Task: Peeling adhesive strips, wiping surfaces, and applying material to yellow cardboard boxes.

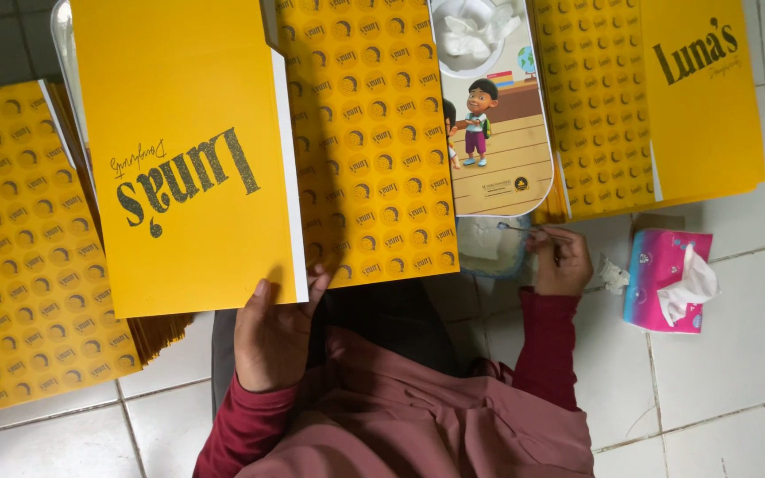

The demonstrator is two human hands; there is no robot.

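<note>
My left hand (272, 335) grips the near edge of a folded yellow cardboard sheet (188, 150), thumb on its plain panel with dark lettering. The sheet's patterned panel spreads to the right. My right hand (561, 261) is closed on a thin stick (524, 229) whose tip points left over a small clear container (487, 245) holding something white. The container sits partly under a long rounded lid with a cartoon picture (499, 133). Maroon sleeves cover both my arms.
A stack of patterned yellow sheets (19, 248) lies at the left, another stack (657, 97) at the upper right. A pink tissue pack (661, 279) with a tissue sticking out lies right of my right hand, a crumpled scrap (614, 274) beside it. The floor is white tile (728, 389).
</note>
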